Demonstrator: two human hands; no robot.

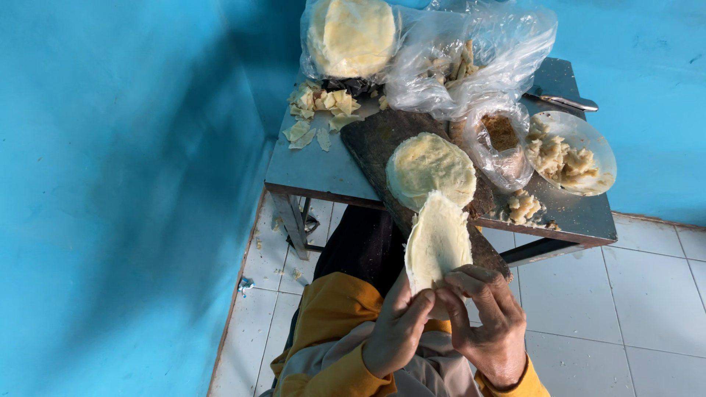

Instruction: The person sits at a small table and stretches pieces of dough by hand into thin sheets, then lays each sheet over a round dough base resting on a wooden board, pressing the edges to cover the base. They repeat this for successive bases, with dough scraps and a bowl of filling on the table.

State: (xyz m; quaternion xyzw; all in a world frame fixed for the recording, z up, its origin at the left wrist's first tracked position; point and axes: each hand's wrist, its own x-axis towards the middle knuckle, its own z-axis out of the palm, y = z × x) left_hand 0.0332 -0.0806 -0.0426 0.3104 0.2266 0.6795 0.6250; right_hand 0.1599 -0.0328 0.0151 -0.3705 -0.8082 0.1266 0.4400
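Both my hands hold one thin, pale yellow round wrapper (437, 240) upright in front of my chest. My left hand (397, 328) pinches its lower left edge, and my right hand (490, 321) grips its lower right edge with curled fingers. Just beyond it, a stack of the same round wrappers (430, 167) lies on a dark wooden board (375, 140) on the small grey table (309, 173).
A clear bag holding more wrappers (351, 35), loose plastic bags (471, 59), a bag of brown filling (500, 134), a plate of pale lumps (572, 153), scattered scraps (318, 110) and a knife (562, 101) crowd the table. Blue walls close in left and behind; white floor tiles lie below.
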